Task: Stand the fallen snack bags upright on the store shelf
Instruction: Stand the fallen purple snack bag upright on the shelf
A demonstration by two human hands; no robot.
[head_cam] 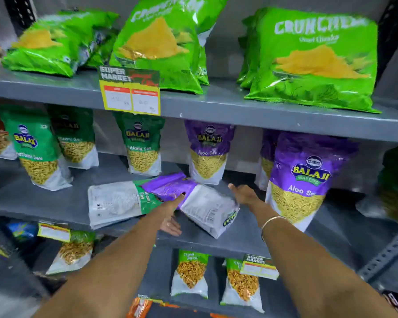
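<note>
On the middle shelf [55, 203] two bags lie flat, back side up. A purple Aloo Sev bag [193, 200] lies partly over a green Ratlami Sev bag [117, 203]. My left hand [170, 216] reaches in at the purple bag's left edge, fingers spread and touching it. My right hand [242, 193] is at the bag's right edge, fingers apart, not closed on it. Upright purple bags stand behind [207, 150] and to the right [301, 177].
Upright green sev bags [37, 152] stand at the left of the same shelf. Large green Crunchex bags [315, 60] fill the upper shelf, one leaning at the left [53, 42]. A yellow price tag [130, 90] hangs from the shelf edge. Smaller bags [190, 271] stand below.
</note>
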